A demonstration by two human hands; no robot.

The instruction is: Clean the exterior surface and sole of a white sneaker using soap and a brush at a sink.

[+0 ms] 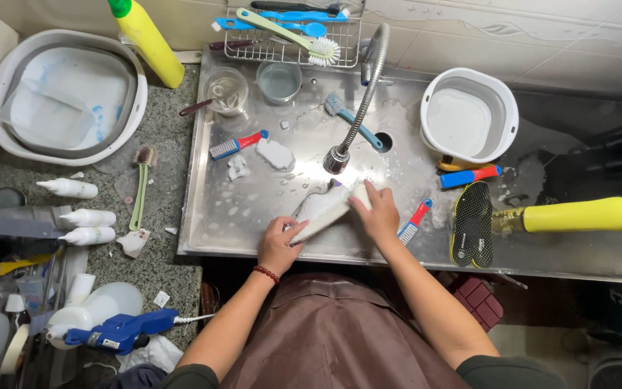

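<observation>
Object held: a white shoe (pixel 323 209) is gripped by 2 hands over the steel sink (pixel 253 209), at lower centre of the frame.
Appearance: the surface is white and wet-looking, with a small dark patch at the upper end; finer detail cannot be told.
Long axis: the axis runs diagonally, from lower left to upper right of the frame.
Pointing: the upper end is directed toward the faucet head (pixel 336 160); whether that end is toe or heel cannot be told.
Left hand (pixel 278 245): it is closed around the lower-left end of the shoe, thumb on top.
Right hand (pixel 377 212): it is pressed over the upper-right end, fingers spread narrowly on the shoe.
Nearby, right: a red and blue brush (pixel 413 222) lies just beside the right hand; a black insole (pixel 473 223) lies further right.
Nearby, upper left: a second red and blue brush (pixel 235 145) and white foam clumps (pixel 275 153) are seen on the sink floor.
</observation>
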